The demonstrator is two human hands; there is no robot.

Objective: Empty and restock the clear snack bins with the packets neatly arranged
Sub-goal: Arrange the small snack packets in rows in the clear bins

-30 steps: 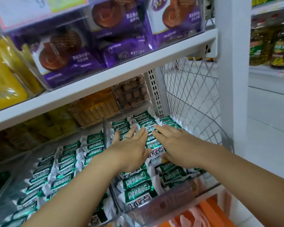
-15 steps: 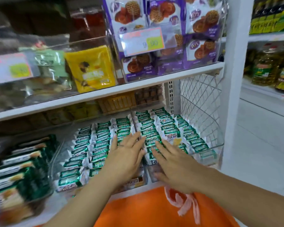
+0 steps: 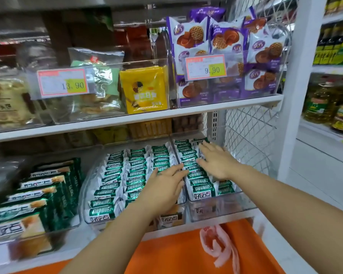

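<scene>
lower shelf [image 3: 226,218]: carries all the clear bins side by side, with more stock on the shelf above.

middle bin [image 3: 85,194]: looks full to me, three tidy rows of green packets [image 3: 115,175] standing on edge, front to back.

right bin [image 3: 216,204]: also loaded with the same green packets. The front ones are straight. I can't see the bit under the hand, so no idea if it's level there.

right hand [image 3: 218,163]: open and flat, fingers spread, palm down on the packets in the right bin. A second ago it sat mid-bin right beside the other hand; now it has slid toward the back of the bin.

left hand [image 3: 164,186]: also flat with straight fingers, gripping nothing. It lies over the seam between the middle bin and the right bin, fingertips on the packets there. It has stayed roughly where it was, so the two hands are now apart.

what that means: my guess is the filling is done and this is the final smoothing pass, pressing the rows level. Next up is probably another bin.
</scene>
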